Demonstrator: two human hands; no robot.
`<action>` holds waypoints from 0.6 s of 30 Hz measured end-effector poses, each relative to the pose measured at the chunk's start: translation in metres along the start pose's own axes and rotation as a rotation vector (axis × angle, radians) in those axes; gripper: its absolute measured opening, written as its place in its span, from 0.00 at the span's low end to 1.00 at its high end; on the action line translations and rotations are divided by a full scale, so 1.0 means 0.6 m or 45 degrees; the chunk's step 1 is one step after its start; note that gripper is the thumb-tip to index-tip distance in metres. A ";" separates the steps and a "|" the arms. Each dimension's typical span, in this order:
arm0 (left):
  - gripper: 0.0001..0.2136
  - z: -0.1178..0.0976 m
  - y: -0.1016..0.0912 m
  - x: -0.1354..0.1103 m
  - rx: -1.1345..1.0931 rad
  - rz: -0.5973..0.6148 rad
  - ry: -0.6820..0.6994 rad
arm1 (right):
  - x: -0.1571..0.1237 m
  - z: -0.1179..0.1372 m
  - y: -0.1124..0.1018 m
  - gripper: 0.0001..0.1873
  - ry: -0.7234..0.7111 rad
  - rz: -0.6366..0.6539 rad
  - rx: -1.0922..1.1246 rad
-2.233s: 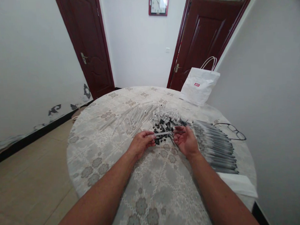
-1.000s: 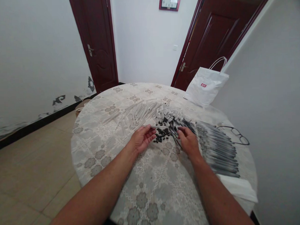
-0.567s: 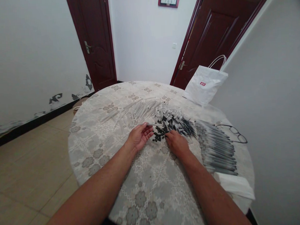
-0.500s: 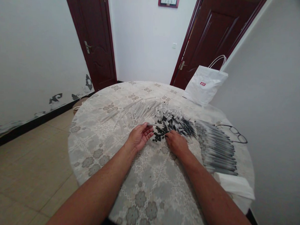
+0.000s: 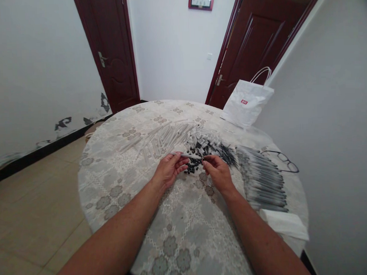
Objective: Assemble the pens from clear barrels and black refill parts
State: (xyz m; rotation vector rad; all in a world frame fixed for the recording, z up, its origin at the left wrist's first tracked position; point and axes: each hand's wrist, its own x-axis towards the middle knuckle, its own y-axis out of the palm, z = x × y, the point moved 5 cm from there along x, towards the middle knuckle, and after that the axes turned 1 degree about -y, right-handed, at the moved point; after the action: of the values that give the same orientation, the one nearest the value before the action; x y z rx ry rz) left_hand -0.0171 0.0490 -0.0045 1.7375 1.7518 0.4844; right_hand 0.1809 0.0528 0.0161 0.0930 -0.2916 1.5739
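My left hand (image 5: 169,169) is closed around a slim translucent pen barrel (image 5: 190,155), thumb on top and lower fingers loosely curled. The barrel points right, toward my right hand (image 5: 218,171). Thumb and forefinger of that hand pinch a small black piece (image 5: 202,158) at the barrel's right end; whether it sits inside the barrel I cannot tell. Under the hands lies a scatter of small black plugs (image 5: 191,168). Behind it are loose clear barrels (image 5: 167,136), a heap of whitish small parts (image 5: 203,133) and a fan of thin black-ended pieces (image 5: 228,154).
A row of grey pens (image 5: 265,182) lies right of my right hand, with eyeglasses (image 5: 288,162) beyond and a white tissue pack (image 5: 284,224) nearer me. A white paper bag (image 5: 245,105) stands at the back right of the round, cloth-covered table (image 5: 112,164).
My right hand has lifted from the black plugs to the barrel's right end, pinching a small black piece. The left hand keeps hold of the barrel. The view has shifted slightly.
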 end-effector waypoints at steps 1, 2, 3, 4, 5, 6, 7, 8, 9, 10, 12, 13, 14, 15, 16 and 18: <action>0.09 0.001 0.000 0.001 0.006 0.003 0.004 | 0.001 0.000 0.001 0.16 0.004 0.000 0.031; 0.10 0.002 -0.001 0.001 0.012 0.006 0.007 | 0.001 0.000 0.001 0.17 0.006 0.000 0.051; 0.10 0.002 -0.001 0.002 0.016 0.008 0.009 | 0.001 -0.001 0.001 0.17 0.007 0.001 0.063; 0.10 0.003 -0.002 0.002 0.020 0.009 0.011 | 0.001 -0.001 0.001 0.17 0.007 0.001 0.068; 0.10 0.003 -0.002 0.003 0.023 0.011 0.012 | 0.001 -0.002 0.001 0.17 0.006 0.000 0.067; 0.10 0.003 -0.002 0.003 0.025 0.012 0.013 | 0.001 -0.003 0.000 0.17 0.005 -0.001 0.060; 0.10 0.003 -0.001 0.003 0.028 0.013 0.015 | 0.001 -0.003 0.000 0.17 0.003 -0.003 0.049; 0.10 0.003 -0.001 0.002 0.030 0.014 0.016 | 0.000 -0.003 0.000 0.17 0.003 -0.004 0.038; 0.10 0.002 0.000 0.002 0.034 0.012 0.017 | 0.000 -0.002 0.000 0.17 0.004 -0.003 0.026; 0.10 0.002 0.000 0.001 0.039 0.011 0.018 | -0.001 -0.001 0.001 0.17 0.005 -0.001 0.016; 0.10 0.000 0.002 0.000 0.047 0.014 0.022 | -0.001 0.001 0.001 0.17 0.010 0.004 0.003; 0.10 0.000 0.002 -0.001 0.050 0.017 0.026 | -0.002 0.002 0.002 0.17 0.013 0.005 -0.001; 0.10 0.000 0.003 -0.001 0.055 0.021 0.029 | -0.002 0.003 0.002 0.17 0.015 0.006 -0.004; 0.11 0.000 0.003 -0.002 0.060 0.025 0.029 | -0.002 0.004 0.003 0.17 0.017 0.008 -0.007; 0.11 0.000 0.004 -0.002 0.067 0.029 0.029 | -0.002 0.004 0.003 0.17 0.019 0.011 -0.007; 0.11 0.001 0.004 -0.002 0.082 0.034 0.024 | -0.003 0.005 0.004 0.17 0.023 0.017 -0.004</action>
State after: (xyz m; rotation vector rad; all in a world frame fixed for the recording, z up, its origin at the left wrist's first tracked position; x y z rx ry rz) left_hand -0.0149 0.0479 -0.0033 1.8089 1.7770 0.4620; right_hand 0.1784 0.0504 0.0181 0.0751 -0.2810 1.5866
